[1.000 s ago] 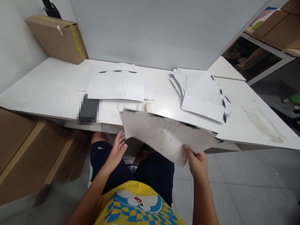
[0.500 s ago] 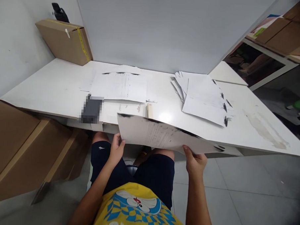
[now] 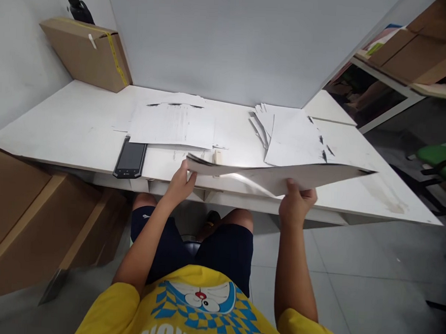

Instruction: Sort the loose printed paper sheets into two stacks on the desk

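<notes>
Both my hands hold a thin stack of white sheets point(image 3: 282, 173) almost level over the front edge of the white desk point(image 3: 62, 130). My left hand point(image 3: 181, 181) grips its left corner with fingers closed. At the stack's near right edge my right hand point(image 3: 295, 202) pinches it from below. On the desk behind lie a flat spread of printed papers point(image 3: 173, 124) at the centre and a fanned pile of sheets point(image 3: 294, 135) to the right.
A black phone point(image 3: 130, 158) lies on the desk left of my left hand. A cardboard box point(image 3: 85, 52) leans in the far left corner. Large cardboard panels point(image 3: 24, 217) stand on the floor at left. A green chair point(image 3: 439, 157) is at right.
The held sheets have gone from tilted and low near my lap up to nearly level over the desk edge. My left hand, free a second ago, now grips the stack's left corner.
</notes>
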{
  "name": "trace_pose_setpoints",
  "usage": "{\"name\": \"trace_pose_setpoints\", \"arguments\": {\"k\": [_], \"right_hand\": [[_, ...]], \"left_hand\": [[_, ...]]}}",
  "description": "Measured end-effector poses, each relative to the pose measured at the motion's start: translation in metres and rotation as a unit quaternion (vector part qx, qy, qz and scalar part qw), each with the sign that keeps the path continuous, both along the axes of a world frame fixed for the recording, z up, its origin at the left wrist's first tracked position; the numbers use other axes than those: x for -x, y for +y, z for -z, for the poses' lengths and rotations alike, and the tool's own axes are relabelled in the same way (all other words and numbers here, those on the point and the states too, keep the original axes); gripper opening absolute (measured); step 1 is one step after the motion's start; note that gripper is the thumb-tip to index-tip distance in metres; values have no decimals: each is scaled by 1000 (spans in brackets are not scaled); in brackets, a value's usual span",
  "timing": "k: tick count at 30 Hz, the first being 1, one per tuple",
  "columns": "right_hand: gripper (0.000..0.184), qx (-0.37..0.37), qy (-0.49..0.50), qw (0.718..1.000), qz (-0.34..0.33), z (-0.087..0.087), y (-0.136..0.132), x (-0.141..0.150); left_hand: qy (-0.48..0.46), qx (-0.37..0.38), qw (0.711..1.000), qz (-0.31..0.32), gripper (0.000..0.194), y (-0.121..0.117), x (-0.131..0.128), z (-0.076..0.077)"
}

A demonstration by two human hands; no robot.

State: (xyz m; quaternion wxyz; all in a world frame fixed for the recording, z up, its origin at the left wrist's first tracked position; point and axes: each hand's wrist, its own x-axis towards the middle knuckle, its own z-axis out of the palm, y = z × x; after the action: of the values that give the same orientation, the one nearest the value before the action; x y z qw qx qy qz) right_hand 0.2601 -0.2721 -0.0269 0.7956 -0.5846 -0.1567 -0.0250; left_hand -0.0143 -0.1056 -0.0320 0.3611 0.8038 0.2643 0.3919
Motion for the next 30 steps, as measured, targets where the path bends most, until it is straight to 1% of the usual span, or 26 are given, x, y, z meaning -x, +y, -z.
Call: {"name": "trace_pose_setpoints", "arguments": {"k": [2, 4, 7, 10, 12, 13, 15, 17, 19, 21, 22, 24, 25, 30], "right_hand": [[44, 19, 4, 999, -26, 6, 6, 1], [45, 32, -2, 999, -40, 9, 8, 2], [49, 57, -31, 997, -44, 3, 2, 4], [54, 81, -45, 994, -55, -7, -14, 5], [55, 95, -22, 992, -78, -8, -33, 6], [55, 107, -4, 990, -96, -7, -44, 7], [54, 147, 38, 978, -143, 3, -70, 7], [52, 200, 86, 959, -179, 18, -97, 7], [49, 254, 140, 936, -201, 34, -122, 6], [46, 295, 193, 910, -215, 44, -141, 6], [45, 313, 218, 896, -227, 46, -148, 5], [45, 334, 253, 875, -242, 47, -156, 5], [45, 335, 264, 872, -241, 45, -158, 4], [42, 294, 284, 889, -206, 37, -154, 3]], "left_hand": [[19, 47, 999, -5, 35, 8, -2, 9], [10, 83, 996, 4, 39, 10, -3, 14], [-42, 128, 991, 26, 40, 6, -2, 12], [-74, 167, 983, 32, 40, -7, 6, 6], [-64, 199, 978, 24, 39, -25, 15, 7], [-57, 218, 974, 20, 39, -37, 20, 10], [-47, 256, 965, 19, 39, -66, 32, 21], [-35, 301, 952, 37, 39, -98, 44, 36], [-11, 348, 935, 71, 39, -126, 55, 51], [19, 383, 917, 106, 38, -146, 63, 61], [33, 394, 911, 118, 38, -152, 66, 64], [53, 401, 905, 133, 38, -156, 67, 65], [57, 397, 906, 135, 38, -155, 66, 65], [57, 342, 924, 162, 38, -139, 58, 53]]}}
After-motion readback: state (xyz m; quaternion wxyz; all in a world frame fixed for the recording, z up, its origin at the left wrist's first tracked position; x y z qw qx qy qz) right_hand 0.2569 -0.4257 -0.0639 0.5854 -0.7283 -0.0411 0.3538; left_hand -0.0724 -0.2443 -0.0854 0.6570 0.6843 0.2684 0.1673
